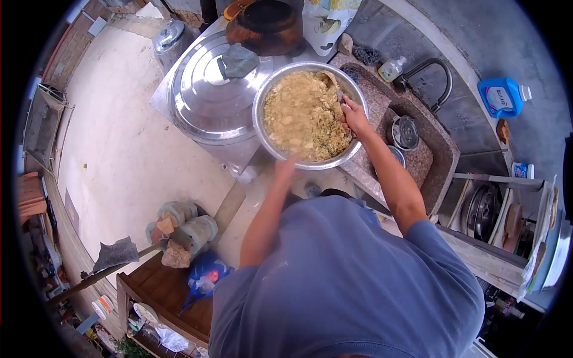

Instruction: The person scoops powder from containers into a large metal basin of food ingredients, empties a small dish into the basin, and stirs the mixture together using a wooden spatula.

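A wide metal basin (260, 128) holds a yellowish, crumbly food mixture (301, 113) with greenish bits toward its near right side. My right hand (356, 118) is over the basin's right edge, closed around the handle of what looks like a ladle (327, 77); the ladle's head lies at the far right inside the basin. At the near rim is my left hand (286, 169), smeared by motion. Its fingers are not clear, and I cannot tell whether it grips the rim.
Left of the basin is a large pot with a shiny lid (200, 89), a grey cloth (240, 61) on top. A dark pan (265, 27) stands behind. To the right, a stone sink (433, 167) with a faucet (444, 77) holds a small pot (406, 132). A blue jug (500, 97) is farther right.
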Demonstrator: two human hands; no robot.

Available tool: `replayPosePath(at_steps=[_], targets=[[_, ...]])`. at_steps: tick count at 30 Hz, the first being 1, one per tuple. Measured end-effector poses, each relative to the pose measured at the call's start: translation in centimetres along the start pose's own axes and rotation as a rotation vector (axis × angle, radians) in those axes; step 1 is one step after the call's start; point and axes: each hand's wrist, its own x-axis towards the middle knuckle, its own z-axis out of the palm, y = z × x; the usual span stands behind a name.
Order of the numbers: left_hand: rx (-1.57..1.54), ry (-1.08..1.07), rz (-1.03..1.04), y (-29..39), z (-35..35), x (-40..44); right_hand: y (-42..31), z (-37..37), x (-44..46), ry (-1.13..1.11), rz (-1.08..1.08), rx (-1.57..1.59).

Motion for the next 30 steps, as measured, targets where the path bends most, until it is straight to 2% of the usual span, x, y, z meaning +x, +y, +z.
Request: replayPosePath(at_steps=[2,6,9,12,16,19,21,25,26,28,30], targets=[[0.006,0.006,0.024,-0.2,-0.1,0.4,0.0,4.5,0.2,0.026,-0.008,0.138],[0.051,-0.002,0.010,0.1,-0.3,0.1,1.4,9.8,0.2,-0.089,-0.147,-0.128],[0.074,-0.007,-0.011,-0.3,-0.6,0.4,7.4,10.2,1.5,-0.134,-0.392,-0.243],[0.055,0.021,-0.009,-0.1,0.3,-0.8,8.4,5.4,-1.5,-0.229,-0.524,-0.581],[0.024,0.038,0.035,-0.4,0.7,-1.4,1.9,-1.3,-7.4,-0.326,-0.387,-0.917],[0.052,0.064,-0.039,-0.7,0.3,-0.6,1.5,-5.5,-9.6,-0.273,-0.571,-0.944],[0.021,0.074,0.002,-1.3,0.2,-0.2,0.0,-7.3,-11.9,-0.288,-0.497,-0.943],[-0.016,0.156,0.053,-1.5,0.5,-1.9,3.1,-8.1,-12.4,-0.359,-0.487,-1.031],[0.005,0.179,0.044,-1.5,0.5,-2.7,4.8,-7.6,-11.0,-0.352,-0.544,-1.082],[0.036,0.239,0.023,-1.3,0.5,-5.2,4.1,-5.0,-9.2,-0.320,-0.488,-1.140],[-0.029,0.272,0.087,-2.7,-0.6,-8.4,4.9,-2.8,-6.1,-0.244,-0.565,-1.098]])
